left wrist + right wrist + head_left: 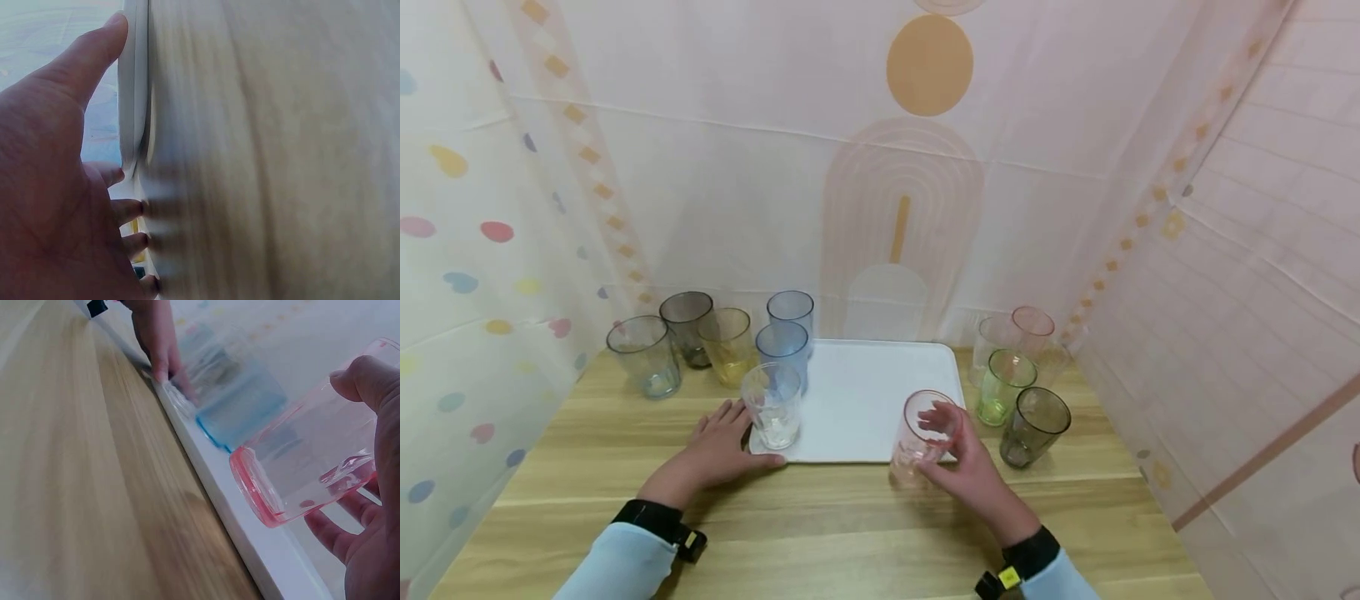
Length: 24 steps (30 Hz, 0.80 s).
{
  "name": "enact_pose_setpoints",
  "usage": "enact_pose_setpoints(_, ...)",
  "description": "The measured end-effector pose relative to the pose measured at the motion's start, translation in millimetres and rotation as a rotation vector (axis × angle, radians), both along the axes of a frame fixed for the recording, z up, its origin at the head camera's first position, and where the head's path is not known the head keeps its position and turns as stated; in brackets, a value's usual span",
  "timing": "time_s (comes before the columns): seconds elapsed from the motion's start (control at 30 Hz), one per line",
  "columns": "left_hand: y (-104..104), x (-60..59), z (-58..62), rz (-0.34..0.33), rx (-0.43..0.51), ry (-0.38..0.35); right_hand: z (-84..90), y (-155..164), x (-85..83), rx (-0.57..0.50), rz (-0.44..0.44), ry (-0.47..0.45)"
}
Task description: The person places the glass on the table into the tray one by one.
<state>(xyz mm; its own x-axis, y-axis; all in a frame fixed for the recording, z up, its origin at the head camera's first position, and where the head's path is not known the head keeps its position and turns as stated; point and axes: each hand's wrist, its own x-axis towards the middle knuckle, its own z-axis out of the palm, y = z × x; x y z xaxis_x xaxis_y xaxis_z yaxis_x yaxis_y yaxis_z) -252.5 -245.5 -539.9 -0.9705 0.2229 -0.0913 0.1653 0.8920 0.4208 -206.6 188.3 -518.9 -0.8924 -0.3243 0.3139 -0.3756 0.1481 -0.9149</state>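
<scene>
Pink tumbler (922, 433) is in the right hand (972, 467), fingers and thumb curled round it, held tilted just off the near right corner of the white tray (865, 392), lower centre of the head frame. Right wrist view shows its base clear of the bench (850, 533), hanging over the tray's front rim (rim itself looks low).

Left hand (718, 450) lies flat on the bench, fingers straight, thumb against the tray's near left edge; it grips nothing. Clear tumbler (772, 406) stands on that corner, two blue tumblers (786, 337) behind it along the tray's left side.

Off the tray: grey and yellow tumblers (685, 342) in the left middle of the frame, green, dark and pink ones (1018, 383) on the right.

Judgement: placing step, mid-carry, left hand bracing the tray. Next move calls for righting the pink tumbler, lifting it over the rim, and setting it flat on bare tray before the fingers let go. Risk: catching the rim.
</scene>
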Motion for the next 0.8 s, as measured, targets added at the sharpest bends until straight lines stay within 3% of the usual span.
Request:
enact_pose_setpoints(0.33,1,-0.6,2.7,-0.005,-0.026,0.005,-0.2,-54,-62.1,-0.008,0.023,-0.06)
enact_pose_setpoints(0.6,2,1.4,4.7,-0.007,-0.026,-0.007,5.8,-93,-116.9,0.083,-0.06,-0.027)
enact_pose_setpoints(0.8,2,1.9,2.3,0.005,-0.015,-0.015,10.1,-116,-148.3,0.162,-0.098,-0.029)
